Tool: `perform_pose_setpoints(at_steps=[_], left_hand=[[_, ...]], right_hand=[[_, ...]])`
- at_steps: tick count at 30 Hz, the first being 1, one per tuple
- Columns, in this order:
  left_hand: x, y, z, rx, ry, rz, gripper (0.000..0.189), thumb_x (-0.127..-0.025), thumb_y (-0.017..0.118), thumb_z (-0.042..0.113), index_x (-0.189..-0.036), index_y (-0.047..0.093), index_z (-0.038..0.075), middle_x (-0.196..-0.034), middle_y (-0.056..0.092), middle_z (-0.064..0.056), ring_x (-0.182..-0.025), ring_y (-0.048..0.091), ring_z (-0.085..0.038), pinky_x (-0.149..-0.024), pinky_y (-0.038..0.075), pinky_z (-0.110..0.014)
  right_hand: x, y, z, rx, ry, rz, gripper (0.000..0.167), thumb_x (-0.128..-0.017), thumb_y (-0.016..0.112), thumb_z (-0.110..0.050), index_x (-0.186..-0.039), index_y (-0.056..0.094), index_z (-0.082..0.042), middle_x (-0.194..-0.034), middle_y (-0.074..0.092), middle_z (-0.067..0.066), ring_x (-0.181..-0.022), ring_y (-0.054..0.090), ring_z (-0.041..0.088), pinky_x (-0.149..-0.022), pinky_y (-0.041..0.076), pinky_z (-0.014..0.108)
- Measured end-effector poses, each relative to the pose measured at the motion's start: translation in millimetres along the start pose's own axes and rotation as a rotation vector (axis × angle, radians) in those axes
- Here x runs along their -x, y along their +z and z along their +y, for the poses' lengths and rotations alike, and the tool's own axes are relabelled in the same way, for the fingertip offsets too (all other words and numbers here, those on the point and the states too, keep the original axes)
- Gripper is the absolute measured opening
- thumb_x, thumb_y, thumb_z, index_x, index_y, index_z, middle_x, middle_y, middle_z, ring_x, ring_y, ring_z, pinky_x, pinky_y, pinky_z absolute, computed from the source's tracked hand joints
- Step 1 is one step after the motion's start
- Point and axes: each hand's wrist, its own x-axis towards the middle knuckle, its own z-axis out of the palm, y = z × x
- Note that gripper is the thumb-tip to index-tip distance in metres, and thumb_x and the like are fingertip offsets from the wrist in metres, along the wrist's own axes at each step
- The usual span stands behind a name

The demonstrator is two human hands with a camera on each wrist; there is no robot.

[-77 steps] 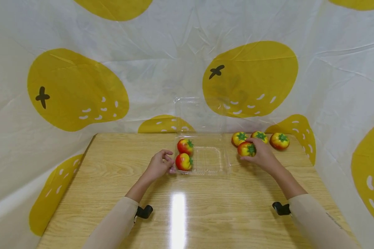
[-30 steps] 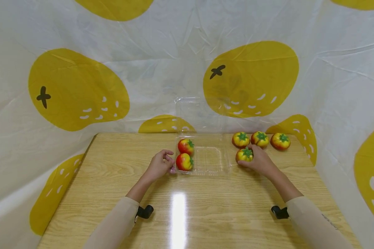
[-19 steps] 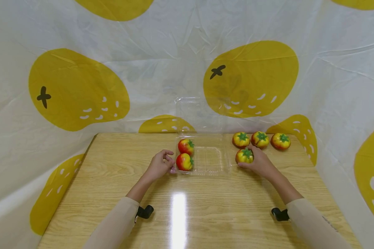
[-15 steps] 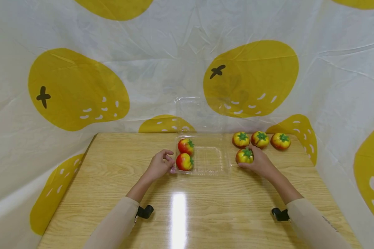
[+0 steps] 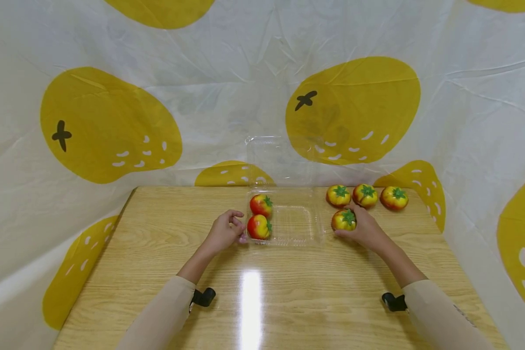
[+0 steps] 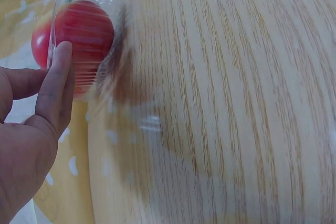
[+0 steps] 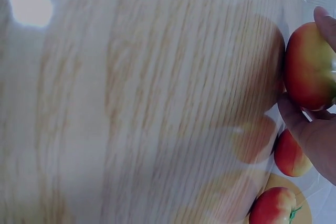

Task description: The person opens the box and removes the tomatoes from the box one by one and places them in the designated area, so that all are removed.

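In the head view my left hand (image 5: 224,230) is at the left edge of an open clear plastic clamshell box (image 5: 295,240); the left wrist view has thumb and fingers pinching its rim (image 6: 52,51). Two red-and-yellow toy tomatoes (image 5: 261,205) lie along the box's left side, one behind the other. To the right of the box, my right hand (image 5: 364,228) grips another toy tomato (image 5: 342,220) between thumb and fingers, low at the tabletop with its green leafy top upward. In the right wrist view that tomato (image 7: 310,69) meets its reflection on the wood.
Behind the right hand, three more toy tomatoes stand in a row at the table's back edge, the rightmost tomato (image 5: 393,198) a little apart. The box's raised lid (image 5: 284,163) leans toward the patterned curtain (image 5: 227,112). The wooden table (image 5: 302,301) reflects a bright light strip.
My right hand has brought its tomato slightly toward me and turned its leafy top from sideways to upward; over the last second it barely moves. The left hand and box stay put.
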Motion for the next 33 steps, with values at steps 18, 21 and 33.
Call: perform_pose_setpoints(at_steps=[18,21,33], left_hand=[[0.2,-1.0,-0.8,-0.051,0.02,0.008,0.036,-0.097,0.067,-0.003,-0.132,0.057,-0.007,-0.095,0.06,-0.015,-0.067,0.067,-0.015,-0.059,0.06,-0.027],[0.5,-0.9,-0.9,-0.062,0.018,0.011,0.036,-0.097,0.067,-0.002,-0.131,0.058,-0.006,-0.095,0.06,-0.014,-0.067,0.067,-0.015,-0.058,0.059,-0.025],[0.7,-1.6,-1.1,-0.094,0.031,0.019,0.035,-0.097,0.068,0.0,-0.13,0.059,-0.005,-0.094,0.062,-0.013,-0.063,0.061,-0.014,-0.055,0.051,-0.021]], right_hand=[[-3.1,4.3,0.9,-0.028,-0.018,0.03,0.09,-0.081,0.09,-0.026,-0.146,0.04,0.008,-0.143,0.048,0.031,-0.128,0.051,0.048,-0.11,0.039,0.066],[-3.2,4.7,1.1,-0.029,-0.019,0.031,0.092,-0.08,0.091,-0.026,-0.147,0.039,0.009,-0.142,0.049,0.032,-0.127,0.051,0.048,-0.109,0.04,0.066],[-1.5,4.5,1.3,-0.031,-0.025,0.027,0.094,-0.08,0.091,-0.027,-0.148,0.037,0.009,-0.145,0.046,0.032,-0.129,0.049,0.048,-0.11,0.039,0.066]])
